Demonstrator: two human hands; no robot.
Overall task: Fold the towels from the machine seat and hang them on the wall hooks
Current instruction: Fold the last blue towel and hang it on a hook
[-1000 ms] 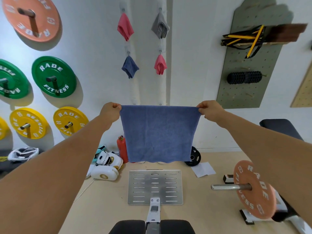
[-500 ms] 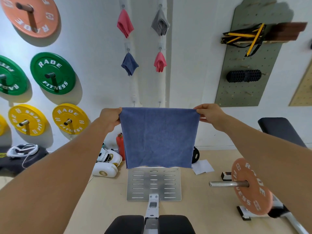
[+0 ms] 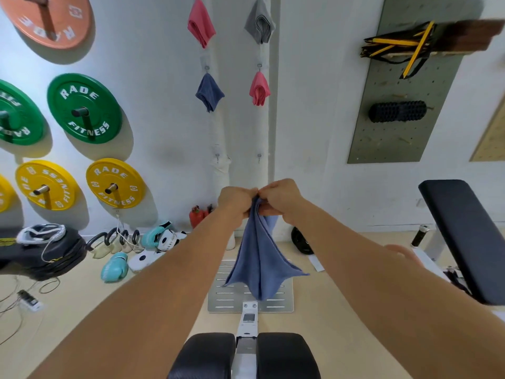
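With both top corners pinched together, left hand and right hand touched, fingers curled on the towel. It hung at 6 o'clock, long axis vertical; empty hooks sat at 12, right hand nearer.

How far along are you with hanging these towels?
Four folded towels already hang on the wall: pink, grey, dark blue, pink. Both hands, left and right, pinch the blue towel mid-fold. Two lower hooks remain bare.
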